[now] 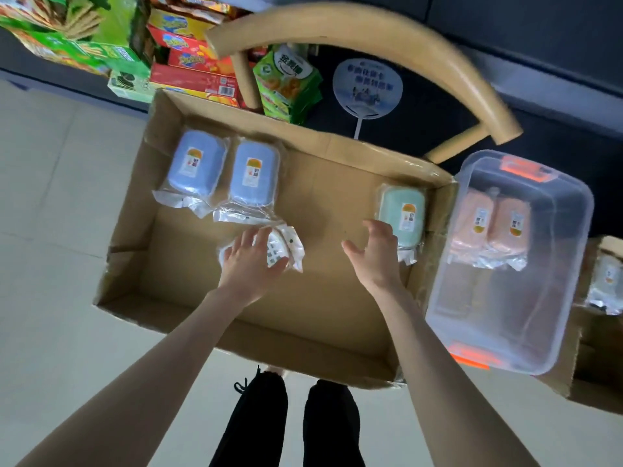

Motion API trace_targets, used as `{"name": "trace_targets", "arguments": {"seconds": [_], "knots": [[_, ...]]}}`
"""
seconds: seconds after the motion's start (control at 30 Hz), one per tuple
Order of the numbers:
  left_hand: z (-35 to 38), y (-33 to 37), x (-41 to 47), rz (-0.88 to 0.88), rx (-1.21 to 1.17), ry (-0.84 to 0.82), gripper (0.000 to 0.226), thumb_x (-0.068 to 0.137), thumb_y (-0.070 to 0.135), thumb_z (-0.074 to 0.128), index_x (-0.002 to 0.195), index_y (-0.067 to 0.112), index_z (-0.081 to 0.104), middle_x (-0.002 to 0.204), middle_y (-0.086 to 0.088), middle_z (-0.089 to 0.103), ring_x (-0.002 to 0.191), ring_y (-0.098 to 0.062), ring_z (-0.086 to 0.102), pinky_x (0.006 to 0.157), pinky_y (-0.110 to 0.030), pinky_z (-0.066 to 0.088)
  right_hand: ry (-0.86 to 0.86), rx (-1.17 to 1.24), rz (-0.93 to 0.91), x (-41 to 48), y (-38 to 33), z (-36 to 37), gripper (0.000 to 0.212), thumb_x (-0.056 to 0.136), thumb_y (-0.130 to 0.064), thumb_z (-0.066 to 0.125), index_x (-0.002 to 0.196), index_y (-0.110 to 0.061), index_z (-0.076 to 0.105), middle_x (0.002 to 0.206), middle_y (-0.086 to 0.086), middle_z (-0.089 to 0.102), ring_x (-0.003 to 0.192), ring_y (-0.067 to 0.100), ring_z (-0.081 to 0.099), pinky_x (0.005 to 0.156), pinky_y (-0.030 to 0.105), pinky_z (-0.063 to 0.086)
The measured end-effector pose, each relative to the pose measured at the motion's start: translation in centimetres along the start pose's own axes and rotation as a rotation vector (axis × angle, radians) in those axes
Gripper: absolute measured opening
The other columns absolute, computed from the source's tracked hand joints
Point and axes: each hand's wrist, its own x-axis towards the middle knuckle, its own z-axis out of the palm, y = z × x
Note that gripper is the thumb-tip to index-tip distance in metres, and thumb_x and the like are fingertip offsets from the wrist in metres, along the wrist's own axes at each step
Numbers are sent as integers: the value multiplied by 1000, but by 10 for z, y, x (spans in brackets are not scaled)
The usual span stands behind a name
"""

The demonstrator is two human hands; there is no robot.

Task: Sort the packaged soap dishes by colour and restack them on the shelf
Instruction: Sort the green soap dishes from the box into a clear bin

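Two blue dishes (197, 163), two pink (477, 220), one green (403, 214).

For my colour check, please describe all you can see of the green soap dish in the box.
The green soap dish is a mint, rounded rectangle, seemingly plastic, sealed in a clear wrapper, with a white and orange label on top. It lies flat in the cardboard box, by its right wall. The right hand is at its left edge; contact is unclear.

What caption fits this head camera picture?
Left hand on a white soap dish, right hand beside the green dish, inside a cardboard box.
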Motion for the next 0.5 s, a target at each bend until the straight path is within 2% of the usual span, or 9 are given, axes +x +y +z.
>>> {"name": "trace_targets", "arguments": {"seconds": [0.13, 0.27, 0.33, 0.43, 0.5], "knots": [[24, -24, 13, -32, 15, 20, 91, 73, 57, 70, 144, 16, 30, 146, -8, 32, 135, -31, 29, 112, -51, 20, 37, -26, 113, 17, 14, 15, 64, 91, -35, 62, 144, -10, 36, 151, 12, 28, 137, 32, 24, 108, 41, 28], [44, -37, 22, -30, 59, 10, 110, 63, 67, 72, 147, 17, 21, 152, -8, 22, 142, -30, 17, 114, -54, 8, 92, -58, 167, 30, 31, 25, 78, 90, -41, 62, 152, -16, 21, 160, 13, 2, 146, 32, 1, 116, 47, 14], [51, -40, 26, -32, 88, 8, 116, 60, 67, 74, 148, 18, 17, 152, -10, 21, 142, -30, 17, 114, -56, 6, 123, -66, 171, 36, 40, 29, 82, 89, -43, 63, 153, -20, 17, 161, 12, -9, 147, 32, -5, 117, 48, 9], [58, -37, 31, -25, 140, 22, 116, 57, 69, 75, 148, 24, 18, 145, -8, 29, 135, -30, 23, 113, -54, 10, 157, -99, 187, 44, 51, 34, 84, 88, -48, 62, 154, -24, 16, 160, 13, -10, 145, 35, 0, 115, 51, 10], [62, -32, 34, -22, 158, 21, 114, 57, 73, 71, 147, 28, 17, 142, -6, 31, 131, -28, 26, 111, -49, 13, 217, -160, 187, 48, 54, 36, 84, 87, -52, 61, 153, -24, 19, 160, 15, 0, 139, 38, 11, 112, 51, 15]]}}
